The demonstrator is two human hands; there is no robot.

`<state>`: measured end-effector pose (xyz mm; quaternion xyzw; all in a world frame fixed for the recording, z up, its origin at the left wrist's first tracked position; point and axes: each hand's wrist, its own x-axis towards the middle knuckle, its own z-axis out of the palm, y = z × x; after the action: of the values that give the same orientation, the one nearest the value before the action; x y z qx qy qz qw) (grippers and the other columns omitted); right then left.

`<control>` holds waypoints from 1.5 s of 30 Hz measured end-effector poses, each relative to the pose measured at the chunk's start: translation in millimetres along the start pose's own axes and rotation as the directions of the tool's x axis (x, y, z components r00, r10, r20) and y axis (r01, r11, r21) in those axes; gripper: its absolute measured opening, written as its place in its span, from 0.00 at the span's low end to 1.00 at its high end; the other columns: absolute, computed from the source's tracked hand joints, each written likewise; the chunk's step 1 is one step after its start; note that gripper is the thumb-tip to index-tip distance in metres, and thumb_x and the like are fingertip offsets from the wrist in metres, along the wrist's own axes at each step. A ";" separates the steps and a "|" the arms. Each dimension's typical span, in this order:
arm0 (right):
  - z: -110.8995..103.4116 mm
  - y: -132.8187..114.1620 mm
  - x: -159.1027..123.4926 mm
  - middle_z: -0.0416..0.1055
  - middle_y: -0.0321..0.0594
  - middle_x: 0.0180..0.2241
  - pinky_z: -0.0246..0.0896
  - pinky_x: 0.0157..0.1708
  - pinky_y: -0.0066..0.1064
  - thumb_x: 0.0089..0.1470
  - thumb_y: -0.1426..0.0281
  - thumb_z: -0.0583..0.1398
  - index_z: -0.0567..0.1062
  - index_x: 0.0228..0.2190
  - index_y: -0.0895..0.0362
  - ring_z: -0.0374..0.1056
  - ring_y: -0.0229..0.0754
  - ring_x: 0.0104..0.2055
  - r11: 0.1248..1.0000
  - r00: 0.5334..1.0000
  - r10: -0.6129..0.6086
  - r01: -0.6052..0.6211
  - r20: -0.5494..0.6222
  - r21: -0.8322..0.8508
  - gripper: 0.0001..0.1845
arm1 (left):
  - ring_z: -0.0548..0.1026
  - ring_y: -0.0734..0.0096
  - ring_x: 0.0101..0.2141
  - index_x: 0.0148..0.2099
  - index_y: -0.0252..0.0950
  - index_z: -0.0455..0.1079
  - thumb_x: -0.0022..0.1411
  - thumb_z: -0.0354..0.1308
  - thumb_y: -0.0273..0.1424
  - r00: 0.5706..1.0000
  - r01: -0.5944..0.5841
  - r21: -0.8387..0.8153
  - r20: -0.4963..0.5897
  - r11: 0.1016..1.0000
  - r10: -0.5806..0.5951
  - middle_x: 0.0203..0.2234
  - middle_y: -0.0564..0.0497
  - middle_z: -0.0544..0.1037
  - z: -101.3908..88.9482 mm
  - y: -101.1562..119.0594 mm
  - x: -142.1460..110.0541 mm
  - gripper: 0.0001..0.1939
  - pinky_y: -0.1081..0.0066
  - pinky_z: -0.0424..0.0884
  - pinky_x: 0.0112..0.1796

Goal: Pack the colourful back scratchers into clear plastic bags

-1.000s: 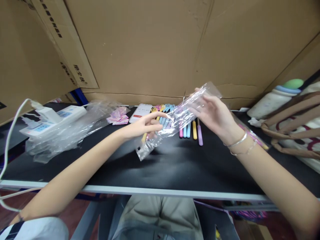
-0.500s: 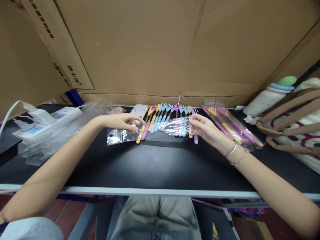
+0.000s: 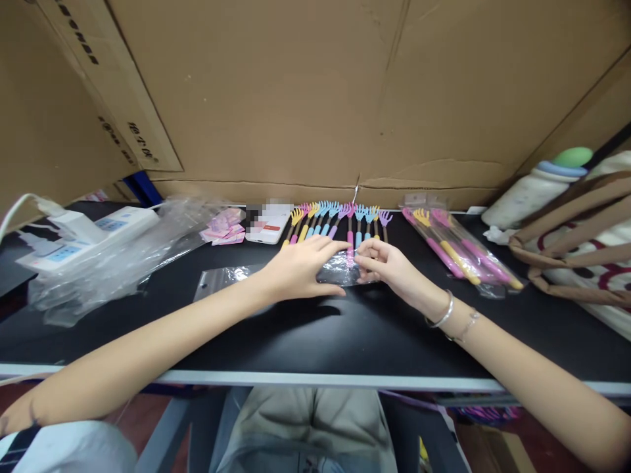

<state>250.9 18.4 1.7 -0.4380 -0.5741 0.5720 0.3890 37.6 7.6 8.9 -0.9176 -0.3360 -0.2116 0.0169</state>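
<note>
A clear plastic bag [image 3: 221, 276] lies flat across the black table, its left end showing beyond my left forearm. My right hand [image 3: 392, 266] pinches the bag's right end between thumb and fingers. Over the bag's middle is my left hand [image 3: 300, 266], palm down, thumb and fingers spread; whether it touches the film I cannot tell. Just behind both hands runs a row of several back scratchers [image 3: 350, 238] with claw heads in yellow, pink, blue and purple. My left hand hides the lower handles of those on the left.
Packed back scratchers [image 3: 446, 249] lie to the right, near a bottle [image 3: 527, 194] and a cloth bag [image 3: 582, 243]. Leftward are a phone [image 3: 270, 226], pink cards [image 3: 224, 226], a heap of clear bags [image 3: 123, 263] and a power strip [image 3: 106, 230]. Cardboard [image 3: 296, 98] walls the back.
My left hand has moved right from the bag's left part to its middle, fingers now spread. My right hand has shifted slightly left and nearer me, still pinching the bag, which sits lower.
</note>
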 end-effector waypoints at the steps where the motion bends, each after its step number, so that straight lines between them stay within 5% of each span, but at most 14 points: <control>1: 0.6 -0.3 -0.7 0.67 0.29 0.25 0.69 0.28 0.27 0.41 0.63 0.68 0.67 0.29 0.57 0.65 0.29 0.23 1.000 1.000 0.004 -0.004 -0.002 0.011 0.18 | 0.69 0.61 0.49 0.60 0.37 0.57 0.56 0.60 0.45 1.000 -0.016 0.024 -0.011 1.000 0.017 0.48 0.45 0.71 3.2 3.1 1.3 0.34 0.67 0.68 0.44; 11: 1.9 1.6 -2.6 0.70 0.31 0.29 0.67 0.33 0.28 0.47 0.64 0.66 0.67 0.33 0.56 0.67 0.31 0.27 0.995 0.997 0.030 -0.037 0.068 0.095 0.15 | 0.72 0.64 0.47 0.58 0.37 0.60 0.59 0.59 0.39 0.994 0.036 0.069 -0.107 0.997 -0.028 0.48 0.46 0.73 15.6 0.8 -6.0 0.27 0.68 0.70 0.43; 24: 1.7 4.8 -4.8 0.76 0.39 0.39 0.67 0.46 0.36 0.51 0.64 0.63 0.67 0.44 0.55 0.73 0.38 0.38 0.999 0.986 0.044 -0.042 0.160 -0.014 0.19 | 0.71 0.64 0.48 0.59 0.41 0.58 0.57 0.61 0.36 0.995 0.046 -0.036 -0.090 0.998 -0.049 0.49 0.49 0.73 20.3 -2.4 -9.1 0.29 0.67 0.69 0.44; 45: 5.8 1.6 -9.3 0.73 0.42 0.48 0.59 0.55 0.43 0.54 0.67 0.61 0.67 0.48 0.52 0.70 0.44 0.51 0.978 0.979 0.052 -0.090 0.197 0.190 0.19 | 0.71 0.65 0.48 0.58 0.40 0.58 0.62 0.56 0.35 0.997 0.050 -0.067 -0.061 0.997 -0.054 0.49 0.48 0.72 24.4 -7.0 -8.9 0.23 0.67 0.68 0.46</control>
<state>248.4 7.7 0.3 -0.3604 -0.5328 0.6794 0.3530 36.4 11.8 -17.6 -0.9016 -0.3519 -0.2514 -0.0080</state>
